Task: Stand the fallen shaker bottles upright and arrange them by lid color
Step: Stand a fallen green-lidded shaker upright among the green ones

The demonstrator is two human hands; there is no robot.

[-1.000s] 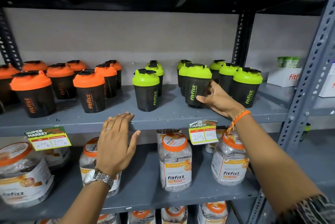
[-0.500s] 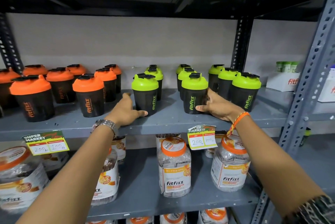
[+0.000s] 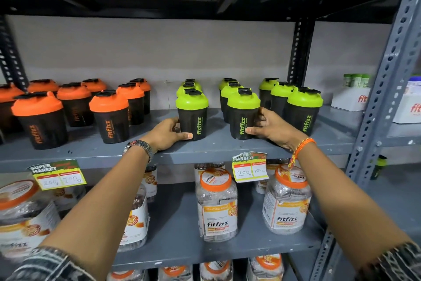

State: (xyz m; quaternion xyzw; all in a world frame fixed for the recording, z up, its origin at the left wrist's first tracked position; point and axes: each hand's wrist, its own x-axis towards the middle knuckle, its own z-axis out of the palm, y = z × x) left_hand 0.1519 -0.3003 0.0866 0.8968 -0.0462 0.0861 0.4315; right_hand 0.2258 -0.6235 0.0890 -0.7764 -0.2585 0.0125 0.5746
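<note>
Black shaker bottles all stand upright on the grey shelf (image 3: 218, 147). Several orange-lidded ones (image 3: 109, 116) fill the left half, several green-lidded ones (image 3: 304, 110) the right half. My left hand (image 3: 167, 133) wraps around the base of the front green-lidded bottle (image 3: 192, 114) in the left green column. My right hand (image 3: 271, 128) grips the front green-lidded bottle (image 3: 243, 113) of the middle green column from its right side. Both bottles rest on the shelf.
A lower shelf holds clear fitfizz jars with orange lids (image 3: 217, 203). Price tags (image 3: 249, 168) hang from the shelf edge. A perforated grey upright (image 3: 385, 89) stands on the right, with white boxes (image 3: 350, 98) beyond it.
My left hand rose from the shelf edge and closed on the left green-lidded bottle. My right hand set its green-lidded bottle down on the shelf and still holds it.
</note>
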